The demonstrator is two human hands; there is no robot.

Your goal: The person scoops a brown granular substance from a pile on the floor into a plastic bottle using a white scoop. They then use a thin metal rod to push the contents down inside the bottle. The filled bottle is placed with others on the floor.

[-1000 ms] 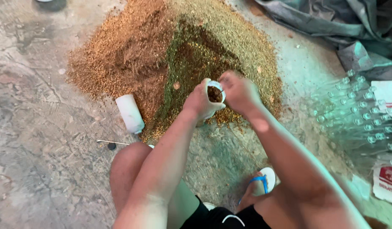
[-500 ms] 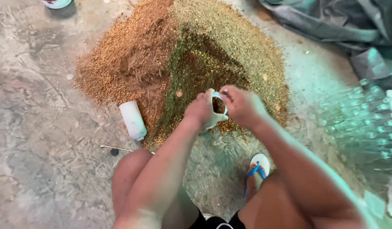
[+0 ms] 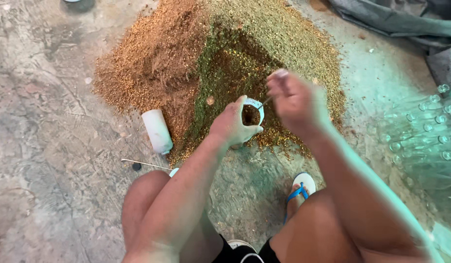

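Note:
My left hand (image 3: 233,124) grips a small white cup (image 3: 254,109) with brown grain inside, upright at the near foot of a big heap of brown and greenish grain (image 3: 220,63) on the concrete floor. My right hand (image 3: 294,100) hovers just right of the cup, fingers pinched on a thin metal rod (image 3: 265,102) whose tip reaches the cup's rim. I squat with both knees in view and a blue-strapped sandal (image 3: 299,190) on my right foot.
A white plastic bottle (image 3: 157,130) lies on its side left of the cup. A thin metal rod (image 3: 146,163) and a small dark cap (image 3: 136,166) lie near my left knee. Several clear plastic bottles (image 3: 425,131) crowd the right edge. Grey tarpaulin (image 3: 396,22) lies at top right.
My right hand has lifted off the cup's mouth and moved up and right, now pinching the thin rod. The left hand still holds the cup in place.

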